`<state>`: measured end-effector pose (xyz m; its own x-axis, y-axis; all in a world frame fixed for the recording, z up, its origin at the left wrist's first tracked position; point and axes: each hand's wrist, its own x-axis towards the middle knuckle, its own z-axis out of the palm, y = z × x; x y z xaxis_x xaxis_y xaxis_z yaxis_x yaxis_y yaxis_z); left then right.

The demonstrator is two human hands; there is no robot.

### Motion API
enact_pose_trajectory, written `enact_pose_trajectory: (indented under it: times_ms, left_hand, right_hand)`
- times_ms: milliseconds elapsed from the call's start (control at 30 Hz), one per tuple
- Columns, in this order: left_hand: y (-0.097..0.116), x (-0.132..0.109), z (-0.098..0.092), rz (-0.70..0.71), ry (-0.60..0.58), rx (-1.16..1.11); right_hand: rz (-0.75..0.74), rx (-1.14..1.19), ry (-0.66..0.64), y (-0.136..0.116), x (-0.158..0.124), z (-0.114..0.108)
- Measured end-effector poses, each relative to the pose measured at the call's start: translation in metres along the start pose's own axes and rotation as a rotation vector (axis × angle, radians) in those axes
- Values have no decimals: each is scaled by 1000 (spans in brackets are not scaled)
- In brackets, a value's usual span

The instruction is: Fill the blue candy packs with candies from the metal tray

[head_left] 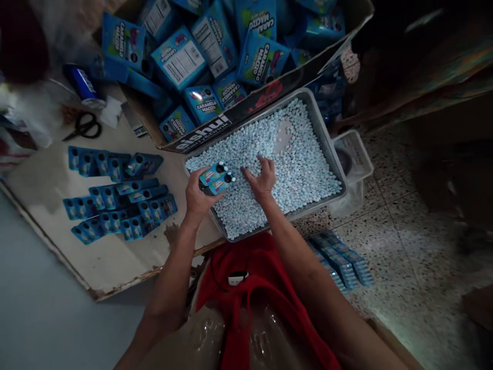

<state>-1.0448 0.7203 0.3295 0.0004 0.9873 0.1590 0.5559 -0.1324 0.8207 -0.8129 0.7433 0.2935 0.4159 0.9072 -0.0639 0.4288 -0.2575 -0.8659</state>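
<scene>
Red garment nearest, one. Left hand grasping two small blue boxes over left edge of one grey tray. Right hand, fingers spread loosely, at tray's countless pale-blue pellets. On table: one pair of scissors, one blue can.

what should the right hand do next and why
Probably pinch up a few pale pellets: the right hand has its fingers spread at them in the grey tray, while the left hand holds small blue packets close by.
</scene>
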Motion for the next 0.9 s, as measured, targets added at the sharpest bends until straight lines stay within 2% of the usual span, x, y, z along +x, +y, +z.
enact_pose_trajectory:
  times_ms: [100, 167, 300, 400, 500, 600, 667, 767, 900]
  left_hand:
    - [-1, 0, -1, -20, 24, -9]
    - [-2, -2, -2, -20, 24, -9]
    - [-2, -4, -6, -10, -12, 3]
    - [1, -3, -8, -2, -17, 8]
    - [8, -1, -8, 11, -39, 1]
    - [21, 1, -7, 22, -105, -51]
    - [31, 2, -3, 20, -131, -104]
    - [41, 2, 5, 24, -154, -173]
    - [46, 3, 14, 13, -160, -182]
  right_hand:
    - [200, 23, 56, -6, 1, 7]
    - [362, 164, 14, -10, 4, 9]
    - [656, 732, -288, -18, 5, 3]
    - [733, 926, -459, -30, 7, -8]
    - [676, 1040, -470, -57, 8, -20]
    - [495, 1151, -413, -94, 5, -32]
    - [357, 1173, -440, -118, 0, -39]
    - [182, 1070, -473, -142, -6, -49]
    - [63, 916, -406, -150, -10, -54]
